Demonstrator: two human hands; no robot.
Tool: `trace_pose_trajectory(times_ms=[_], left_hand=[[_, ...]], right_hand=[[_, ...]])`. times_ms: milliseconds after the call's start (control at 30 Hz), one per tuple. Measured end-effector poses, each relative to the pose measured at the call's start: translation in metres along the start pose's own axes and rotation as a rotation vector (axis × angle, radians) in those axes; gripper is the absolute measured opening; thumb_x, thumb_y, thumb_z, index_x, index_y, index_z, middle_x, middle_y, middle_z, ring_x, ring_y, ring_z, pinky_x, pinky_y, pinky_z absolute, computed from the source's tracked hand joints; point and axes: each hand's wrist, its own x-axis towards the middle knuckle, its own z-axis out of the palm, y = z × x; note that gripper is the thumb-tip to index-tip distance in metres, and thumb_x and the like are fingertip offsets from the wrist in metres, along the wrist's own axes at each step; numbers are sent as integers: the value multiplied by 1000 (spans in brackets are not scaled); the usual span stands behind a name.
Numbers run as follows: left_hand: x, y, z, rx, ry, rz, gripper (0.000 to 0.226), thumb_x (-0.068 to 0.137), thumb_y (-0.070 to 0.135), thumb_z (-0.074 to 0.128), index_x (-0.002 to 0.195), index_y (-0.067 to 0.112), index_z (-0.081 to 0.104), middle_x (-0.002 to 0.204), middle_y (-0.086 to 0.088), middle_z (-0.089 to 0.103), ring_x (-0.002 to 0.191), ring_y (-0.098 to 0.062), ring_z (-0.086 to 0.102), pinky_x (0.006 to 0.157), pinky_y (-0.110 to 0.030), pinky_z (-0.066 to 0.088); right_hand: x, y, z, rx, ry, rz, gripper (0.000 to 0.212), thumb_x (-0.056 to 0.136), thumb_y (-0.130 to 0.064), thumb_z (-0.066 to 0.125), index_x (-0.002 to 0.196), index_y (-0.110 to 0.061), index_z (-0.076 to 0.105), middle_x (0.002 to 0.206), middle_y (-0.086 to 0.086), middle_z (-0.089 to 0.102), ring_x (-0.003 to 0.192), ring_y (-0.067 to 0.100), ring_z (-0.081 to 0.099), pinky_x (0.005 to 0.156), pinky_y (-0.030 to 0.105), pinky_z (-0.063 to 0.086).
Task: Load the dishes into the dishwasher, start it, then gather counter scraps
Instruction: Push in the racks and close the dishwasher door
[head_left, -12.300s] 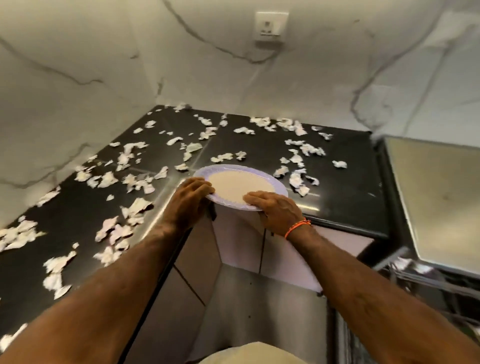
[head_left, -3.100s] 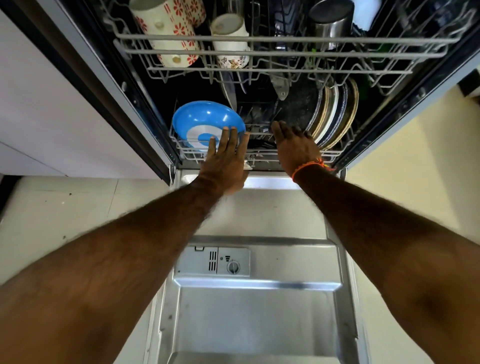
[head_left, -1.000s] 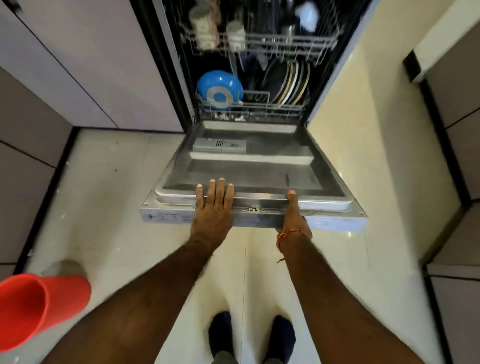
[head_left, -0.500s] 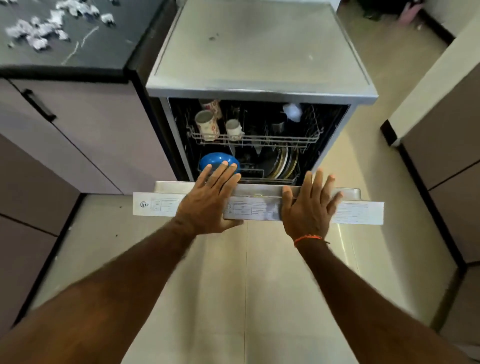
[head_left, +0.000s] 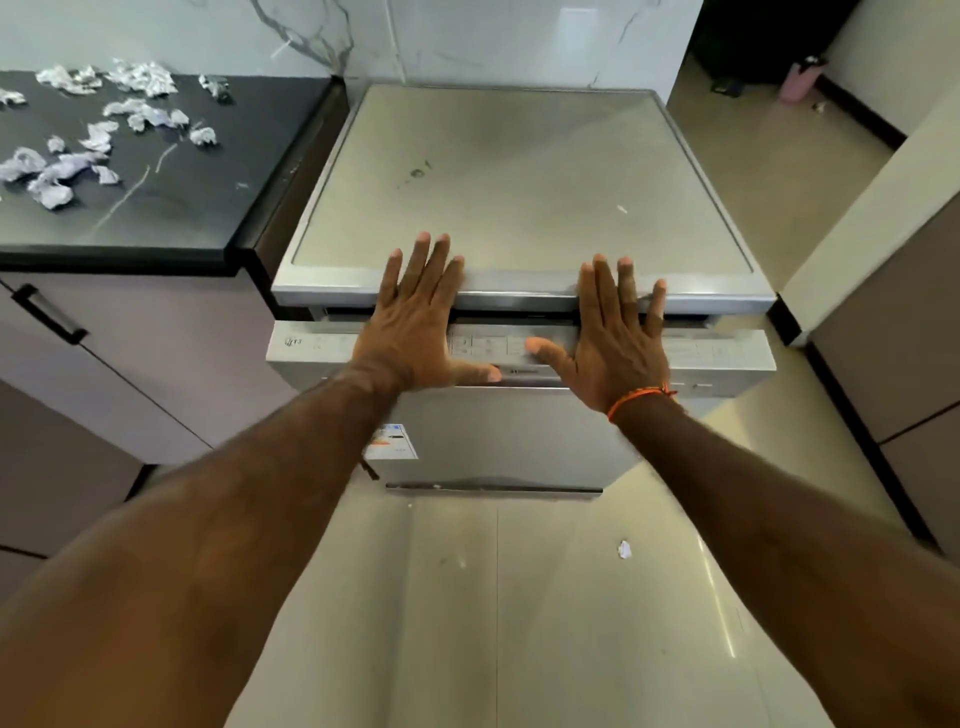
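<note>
No grip is taken on anything: the left hand (head_left: 413, 332) and the right hand (head_left: 613, 343) are both spread flat, fingers straight and splayed, and are laid palm-first against the top of the dishwasher door (head_left: 498, 441), side by side but apart. The door is seen almost upright, with a thin dark gap left beneath the top edge of the dishwasher (head_left: 519, 187). Its control strip (head_left: 711, 353) is partly covered by the palms. An orange thread band (head_left: 641, 397) is worn on the right wrist.

The room is floored with pale glossy tiles (head_left: 519, 623), on which window light is reflected. A white marble-veined wall (head_left: 467, 36) is seen behind the appliance. To the left, a black tabletop (head_left: 208, 197) is set just beside the dishwasher, over pale lilac cabinet fronts (head_left: 156, 353) fitted with a dark bar handle (head_left: 49, 314). To the right, a further run of cabinets (head_left: 893, 312) is seen, and beyond it a dark doorway (head_left: 753, 41) with a small pink object (head_left: 797, 83) on the floor.

White scraps (head_left: 78, 150) are scattered over the far left part of the tabletop. A label (head_left: 392, 441) is stuck on the door front. One small white scrap on the floor (head_left: 624, 549) lies well apart from the rest.
</note>
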Motion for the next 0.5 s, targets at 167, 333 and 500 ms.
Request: trace_pose_trajectory(times_ms=[167,333,500], left_hand=[[12,-1,4,-158,108,-59,109,75,76,68,156,12,35,164,-7,31,153,-23,24,126,-41,13],[23,-5,-6,-160,31,-32,88,86,52,73,155,11,36,163,-10,33,152,-25,28,127,-39,16],[28,5,-9,-94,39,-48,71,88,42,72,145,6,49,154,-17,46,144,-34,41,123,-44,25]], right_hand=[[18,12,-1,77,33,-60,94,85,-80,46,147,-10,39,148,12,41,142,36,33,120,55,19],[25,16,-8,91,66,-96,73,80,-56,68,136,-13,48,134,8,50,125,33,46,113,47,33],[36,11,-15,54,89,-89,56,78,-50,71,116,-13,54,113,9,55,104,31,52,94,44,44]])
